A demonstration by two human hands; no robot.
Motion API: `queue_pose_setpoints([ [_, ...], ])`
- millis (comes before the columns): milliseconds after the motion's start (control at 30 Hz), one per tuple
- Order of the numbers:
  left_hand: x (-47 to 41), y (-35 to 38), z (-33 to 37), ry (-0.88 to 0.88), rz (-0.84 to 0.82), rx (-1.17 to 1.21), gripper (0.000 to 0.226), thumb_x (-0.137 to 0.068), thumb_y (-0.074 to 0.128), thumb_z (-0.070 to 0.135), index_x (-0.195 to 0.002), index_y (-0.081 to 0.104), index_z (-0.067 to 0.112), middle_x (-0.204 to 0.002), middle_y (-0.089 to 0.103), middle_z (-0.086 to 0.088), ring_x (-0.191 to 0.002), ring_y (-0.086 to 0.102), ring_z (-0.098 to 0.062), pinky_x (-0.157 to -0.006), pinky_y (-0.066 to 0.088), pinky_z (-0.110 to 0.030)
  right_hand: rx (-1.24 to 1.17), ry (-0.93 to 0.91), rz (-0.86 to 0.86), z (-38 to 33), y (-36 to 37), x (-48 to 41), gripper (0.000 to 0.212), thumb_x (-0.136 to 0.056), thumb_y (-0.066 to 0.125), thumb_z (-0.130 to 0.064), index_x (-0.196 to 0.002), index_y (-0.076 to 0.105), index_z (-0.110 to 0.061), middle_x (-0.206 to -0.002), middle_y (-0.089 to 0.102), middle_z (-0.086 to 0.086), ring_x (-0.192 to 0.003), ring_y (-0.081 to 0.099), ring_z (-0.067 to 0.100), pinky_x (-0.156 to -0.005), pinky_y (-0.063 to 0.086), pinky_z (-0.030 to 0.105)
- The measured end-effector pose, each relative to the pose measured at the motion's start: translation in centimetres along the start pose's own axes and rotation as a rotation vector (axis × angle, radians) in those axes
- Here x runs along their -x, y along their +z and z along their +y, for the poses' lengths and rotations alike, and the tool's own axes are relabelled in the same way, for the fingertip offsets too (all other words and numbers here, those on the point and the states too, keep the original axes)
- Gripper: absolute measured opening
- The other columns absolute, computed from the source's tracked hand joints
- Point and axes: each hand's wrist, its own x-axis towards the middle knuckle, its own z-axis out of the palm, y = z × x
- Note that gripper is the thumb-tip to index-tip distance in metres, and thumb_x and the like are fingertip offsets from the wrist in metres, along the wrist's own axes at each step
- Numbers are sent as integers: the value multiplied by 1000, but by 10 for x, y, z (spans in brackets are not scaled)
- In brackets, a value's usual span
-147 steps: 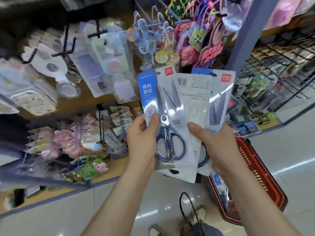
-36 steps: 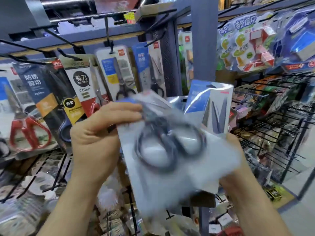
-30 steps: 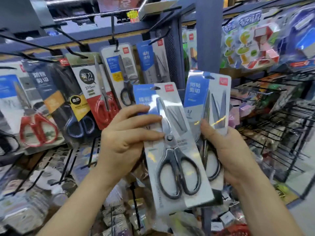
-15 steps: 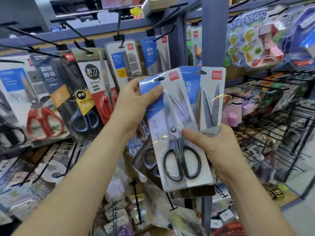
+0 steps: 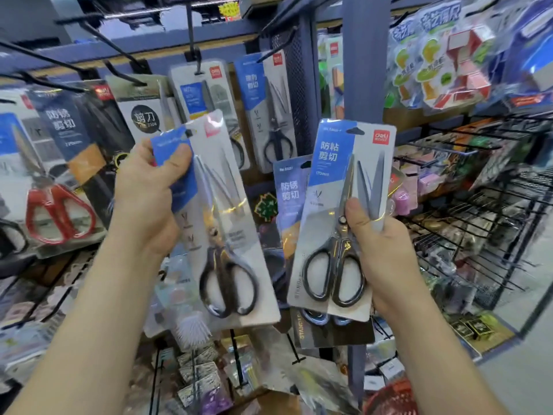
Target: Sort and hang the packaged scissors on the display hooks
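One scissors pack (image 5: 236, 235) is held in the L hand (image 5: 146, 202). The grip is closed on the upper left part of the card, w/ the thumb laid flat over the blue label on the front and the other fingers hidden behind. This pack is tilted, top toward the left, black handles at the bottom, and it is a bit blurred.

A 2nd scissors pack (image 5: 338, 223) is held in the R hand (image 5: 386, 253). The grip is closed on its right edge at mid-height, thumb pressed on the front just beside the pivot screw, fingers behind. It is almost upright, blades up. The 2 packs are apart, w/ a gap between.

Directly behind the 2nd one a 3rd pack (image 5: 288, 193) is seen, blue label sticking out at the left. Whether it is in the same grip cannot be told.

Both held packs are in front of the display hooks (image 5: 191, 40), not on them. Other hung packs (image 5: 270, 115) are seen at centre, and a red-handled pack (image 5: 57, 214) at left. A blue post (image 5: 365, 70) stands behind, wire racks (image 5: 478, 220) at the right.
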Motion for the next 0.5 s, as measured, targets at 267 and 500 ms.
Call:
queue_pose_setpoints([
  [267,32,-22,-7,61,-66,-310,24,-91,67,10,-96,55,30,-90,70,2,-74,65,-9,-65,51,-25,48,-16,-136,11,33,5,50,-80,61,-47,-55,41,-9,-47,31,1,-48,28,13,-47,24,26],
  [500,67,-63,-1,86,151,-427,24,-92,67,10,-95,51,27,-86,61,4,-62,55,0,-56,46,-15,61,-24,-359,33,84,26,66,-72,77,-51,-71,57,11,-56,57,9,-56,47,10,-52,41,29],
])
